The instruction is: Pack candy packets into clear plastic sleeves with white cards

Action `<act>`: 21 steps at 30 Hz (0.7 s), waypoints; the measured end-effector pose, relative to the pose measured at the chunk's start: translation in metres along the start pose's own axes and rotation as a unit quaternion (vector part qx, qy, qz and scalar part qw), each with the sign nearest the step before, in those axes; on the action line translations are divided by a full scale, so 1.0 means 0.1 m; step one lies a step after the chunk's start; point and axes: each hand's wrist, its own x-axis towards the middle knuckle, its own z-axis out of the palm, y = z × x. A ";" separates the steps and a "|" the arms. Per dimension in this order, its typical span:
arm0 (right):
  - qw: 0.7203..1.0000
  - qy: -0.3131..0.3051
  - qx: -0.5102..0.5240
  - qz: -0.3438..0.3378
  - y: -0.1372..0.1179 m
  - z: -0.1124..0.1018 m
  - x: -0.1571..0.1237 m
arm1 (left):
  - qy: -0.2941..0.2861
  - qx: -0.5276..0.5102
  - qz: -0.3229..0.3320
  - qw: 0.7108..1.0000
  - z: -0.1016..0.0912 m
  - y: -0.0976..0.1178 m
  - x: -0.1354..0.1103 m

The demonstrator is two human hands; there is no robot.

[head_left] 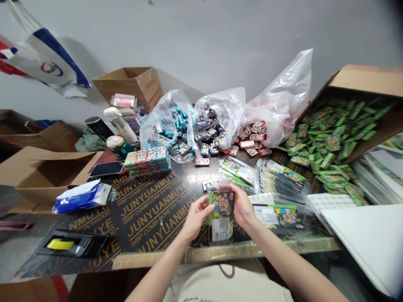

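Note:
Between my hands a flat green-and-black printed packet [221,220] stands upright near the table's front edge. My left hand [197,214] pinches its upper left side, thumb on the front. My right hand [243,206] grips the upper right side, fingers bent over the top; the fingers behind it are hidden. Just beyond the packet lies a small printed box [210,185]. To the right of my right hand rests another printed packet [283,216]. Behind that are a fanned stack of packets [280,178] and a few clear-wrapped packets [238,171].
Plastic bags hold blue boxes [179,117], purple boxes [206,126] and red boxes [256,133] along the back. A tipped carton [362,79] spills green packs [330,138]. Stacked boxes [147,161], a phone [107,169] and a blue wipes pack [82,197] lie left.

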 end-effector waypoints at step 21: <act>0.935 -0.092 -0.301 -0.164 -0.30 -0.25 -0.10 | 0.032 0.375 0.127 0.918 0.07 0.52 0.08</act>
